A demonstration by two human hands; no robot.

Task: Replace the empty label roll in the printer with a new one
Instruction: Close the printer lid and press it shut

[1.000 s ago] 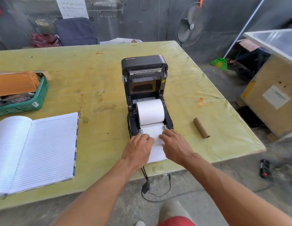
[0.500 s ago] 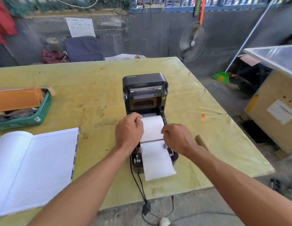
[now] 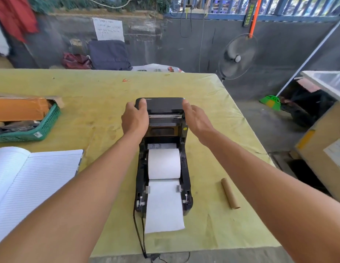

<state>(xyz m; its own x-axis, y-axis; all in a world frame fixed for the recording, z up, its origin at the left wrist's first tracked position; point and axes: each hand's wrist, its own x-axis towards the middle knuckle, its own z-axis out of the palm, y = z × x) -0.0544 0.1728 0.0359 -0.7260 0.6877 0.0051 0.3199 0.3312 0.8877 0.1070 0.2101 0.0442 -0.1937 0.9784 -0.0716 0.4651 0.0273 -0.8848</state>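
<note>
The printer point(image 3: 187, 198) stands in the middle of the yellow tabletop point(image 3: 89, 88), and its lid point(image 3: 163, 104) is raised at 12 o'clock. The left hand point(image 3: 136, 118) grips the left top corner of the lid, with the fingers curled over its edge. The right hand point(image 3: 196, 118) lies against the right side of the lid with fingers nearly straight, not closed around it. The new white label roll point(image 3: 164, 163) sits inside the open printer, between the 2 side walls. Its paper strip point(image 3: 164, 205) runs out toward 6 o'clock and hangs over the front of the printer onto the tabletop. The empty cardboard core point(image 3: 229, 193) lies flat at 3 o'clock from the printer, apart from it. An open notebook point(image 3: 32, 179) lies at 9 o'clock and a green basket point(image 3: 45, 126) at 10 o'clock. A black cable point(image 3: 140, 234) goes from the front of the printer over the tabletop's near edge.
</note>
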